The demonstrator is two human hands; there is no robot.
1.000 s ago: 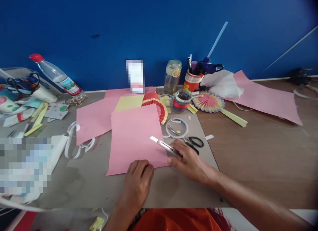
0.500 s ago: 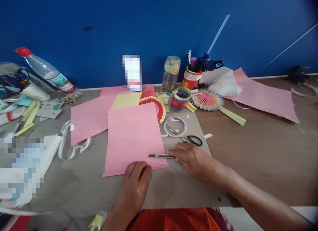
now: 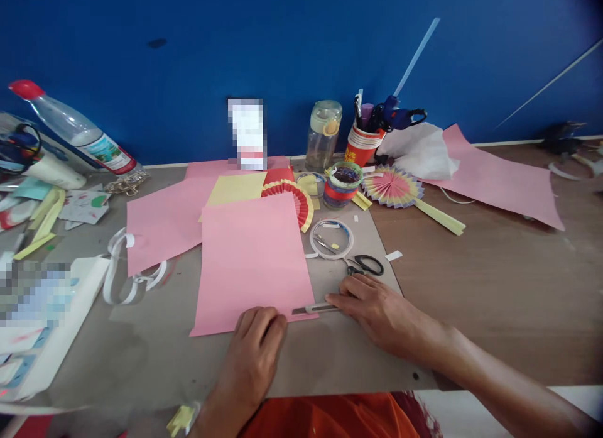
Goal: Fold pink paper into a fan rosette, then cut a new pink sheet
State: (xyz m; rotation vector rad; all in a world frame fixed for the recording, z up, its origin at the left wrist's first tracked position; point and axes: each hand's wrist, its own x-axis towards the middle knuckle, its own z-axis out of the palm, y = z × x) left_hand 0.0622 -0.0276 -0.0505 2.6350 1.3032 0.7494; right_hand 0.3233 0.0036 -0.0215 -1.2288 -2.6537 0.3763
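A pink paper sheet (image 3: 252, 256) lies on the grey cutting board (image 3: 155, 356) in front of me. My left hand (image 3: 252, 356) rests on the sheet's near edge, its fingers curled and pressing down. My right hand (image 3: 377, 312) lies low on the board at the sheet's near right corner, its fingers closed on a silver utility knife (image 3: 313, 309). The knife lies almost flat and points left along the sheet's bottom edge.
Black scissors (image 3: 365, 265) and a tape ring (image 3: 332, 239) lie just beyond my right hand. Behind stand a jar (image 3: 324, 135), a cup of tools (image 3: 365, 146), paper fans (image 3: 393, 186) and more pink sheets (image 3: 499, 180). A bottle (image 3: 75, 131) and paper scraps crowd the left.
My right hand swung the knife from pointing up-left over the sheet down to lie flat along its bottom edge. My left hand stayed on the sheet.
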